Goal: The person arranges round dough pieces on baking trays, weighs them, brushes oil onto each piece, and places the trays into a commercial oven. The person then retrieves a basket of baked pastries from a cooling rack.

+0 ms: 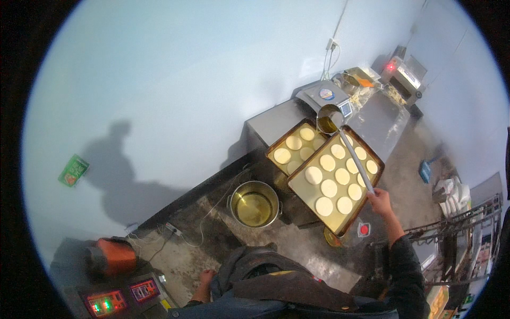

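My right hand (379, 202) is closed round the long grey handle of a metal ladle (357, 162). The ladle's round bowl, with yellowish liquid in it, is over the far end of the baking trays. Under the handle lies the nearer baking tray (313, 204), with rows of pale round dough discs (329, 188) in a layer of yellowish liquid. A second baking tray (275, 166) with similar discs is partly hidden beneath it. My left hand (207, 276) hangs low beside my body, away from the trays; its fingers are too indistinct to read.
A two-handled metal pot (255, 203) of yellow liquid stands left of the trays. Behind them are a scale (326, 95) and a floury metal worktop (374, 125) with a machine (406, 80). A metal rack (451, 234) stands right; a lit control panel (106, 304) is lower left.
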`<state>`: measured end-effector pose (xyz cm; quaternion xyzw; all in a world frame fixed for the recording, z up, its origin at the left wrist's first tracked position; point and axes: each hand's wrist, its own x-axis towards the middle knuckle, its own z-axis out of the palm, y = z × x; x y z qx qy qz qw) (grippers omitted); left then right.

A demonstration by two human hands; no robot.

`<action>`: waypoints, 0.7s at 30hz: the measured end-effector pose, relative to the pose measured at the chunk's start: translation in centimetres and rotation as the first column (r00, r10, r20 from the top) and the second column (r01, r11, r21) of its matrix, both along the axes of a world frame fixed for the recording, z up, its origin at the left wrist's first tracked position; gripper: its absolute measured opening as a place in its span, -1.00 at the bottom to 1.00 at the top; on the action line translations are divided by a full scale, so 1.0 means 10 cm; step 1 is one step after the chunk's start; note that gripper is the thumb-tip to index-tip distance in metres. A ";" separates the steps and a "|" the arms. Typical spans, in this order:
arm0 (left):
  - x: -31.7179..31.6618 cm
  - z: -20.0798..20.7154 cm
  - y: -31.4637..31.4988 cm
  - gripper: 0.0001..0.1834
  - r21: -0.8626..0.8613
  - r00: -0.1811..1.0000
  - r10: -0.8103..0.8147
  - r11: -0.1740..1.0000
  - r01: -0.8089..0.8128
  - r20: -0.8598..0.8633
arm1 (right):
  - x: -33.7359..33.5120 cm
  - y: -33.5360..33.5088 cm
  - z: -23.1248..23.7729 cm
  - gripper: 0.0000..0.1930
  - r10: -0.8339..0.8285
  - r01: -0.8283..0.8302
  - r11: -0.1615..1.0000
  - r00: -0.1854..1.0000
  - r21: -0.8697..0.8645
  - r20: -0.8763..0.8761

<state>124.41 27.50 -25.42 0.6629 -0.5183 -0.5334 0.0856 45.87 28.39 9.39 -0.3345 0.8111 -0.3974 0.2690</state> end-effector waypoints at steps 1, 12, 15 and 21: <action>0.05 -0.02 0.01 -0.61 -0.016 1.000 -0.005 1.000 0.004 -0.030 | 0.07 0.01 0.01 -0.73 -0.016 0.016 1.000 1.000 0.022 0.007; 0.76 0.04 0.24 -0.42 0.474 0.831 0.555 0.725 -0.500 0.029 | 1.08 0.15 0.28 -0.71 -0.168 0.196 0.981 0.819 0.009 0.548; 0.85 0.13 0.32 -0.41 0.461 0.799 0.598 0.692 -0.556 0.066 | 1.23 0.37 0.28 -0.70 -0.188 0.226 0.974 0.806 0.002 0.561; 1.03 0.17 0.42 -0.45 0.434 0.789 0.614 0.709 -0.556 0.006 | 1.55 0.69 0.35 -0.74 -0.291 0.290 0.956 0.903 0.052 0.317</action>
